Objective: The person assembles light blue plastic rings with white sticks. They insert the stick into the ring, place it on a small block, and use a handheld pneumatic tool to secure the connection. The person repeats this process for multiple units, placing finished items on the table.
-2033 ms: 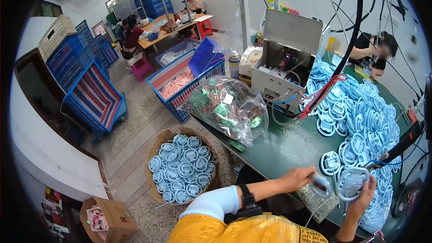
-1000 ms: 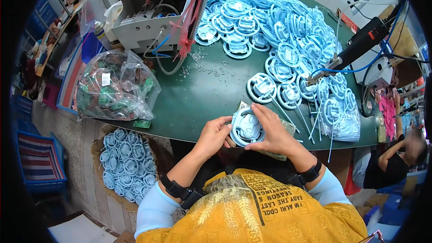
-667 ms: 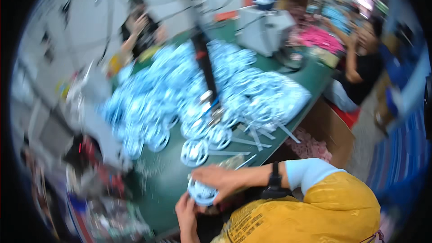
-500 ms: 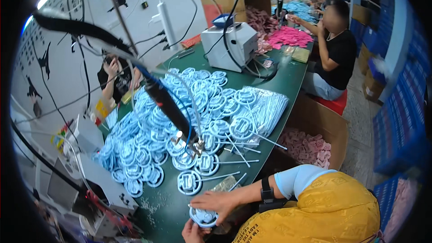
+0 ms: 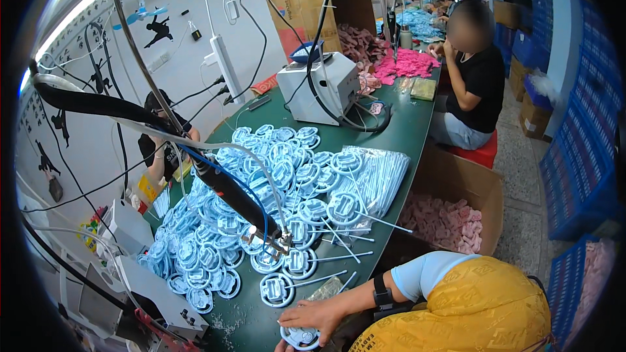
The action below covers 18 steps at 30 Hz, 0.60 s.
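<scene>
Since half a second ago my view has barely moved, and the right hand [image 5: 319, 313] still lies flat over the round pale-blue plastic piece [image 5: 301, 337] at the near edge of the green table [image 5: 417, 124], so the piece stays pinned there. Its fingers [image 5: 290, 318] are together, pressed on the piece's top. Of the left hand [image 5: 282, 347] only a sliver shows under it; I cannot tell its grip.

Long green tabletop [image 5: 365, 150], runs away from camera. Big heap of light-blue round plastic parts [image 5: 261, 202] covers left-centre. Clear bag of blue sticks [image 5: 378, 173] just beside heap; loose sticks [image 5: 365, 238] scattered near front. White box machine [image 5: 319, 88] mid-table, black cable looped beside it. Pink parts pile [image 5: 404, 65] at far end.
</scene>
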Each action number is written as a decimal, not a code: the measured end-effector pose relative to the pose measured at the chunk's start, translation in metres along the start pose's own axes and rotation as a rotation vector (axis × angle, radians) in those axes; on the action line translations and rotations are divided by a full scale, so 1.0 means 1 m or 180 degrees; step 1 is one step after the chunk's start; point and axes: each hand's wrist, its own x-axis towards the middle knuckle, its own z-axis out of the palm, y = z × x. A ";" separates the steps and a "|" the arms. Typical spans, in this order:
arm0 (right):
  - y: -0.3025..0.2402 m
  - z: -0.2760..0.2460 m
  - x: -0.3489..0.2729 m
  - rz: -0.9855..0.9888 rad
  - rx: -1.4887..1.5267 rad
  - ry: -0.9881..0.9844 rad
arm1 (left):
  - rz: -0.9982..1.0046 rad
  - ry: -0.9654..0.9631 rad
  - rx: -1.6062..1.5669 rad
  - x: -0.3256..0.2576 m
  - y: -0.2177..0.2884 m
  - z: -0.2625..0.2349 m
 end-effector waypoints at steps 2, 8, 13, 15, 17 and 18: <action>0.006 0.004 0.004 0.0045 -0.0021 -0.0065 | 0.0038 -0.0062 0.0017 0.002 0.000 0.001; 0.005 0.001 0.004 0.0075 -0.0075 -0.0222 | 0.0078 -0.0124 -0.0007 0.008 -0.007 -0.003; -0.004 -0.004 0.002 0.0176 -0.0239 -0.0148 | 0.0156 -0.0280 0.0055 0.014 -0.006 -0.010; -0.015 -0.008 0.004 0.0028 -0.0312 -0.0075 | -0.0006 -0.0434 0.0063 0.020 -0.016 -0.023; -0.011 -0.013 -0.002 -0.0044 -0.0101 0.0159 | 0.0301 -0.0251 0.0087 0.030 -0.018 -0.014; -0.003 -0.004 -0.005 -0.0040 -0.0086 0.0436 | 0.0207 -0.0344 0.0043 0.035 -0.022 -0.019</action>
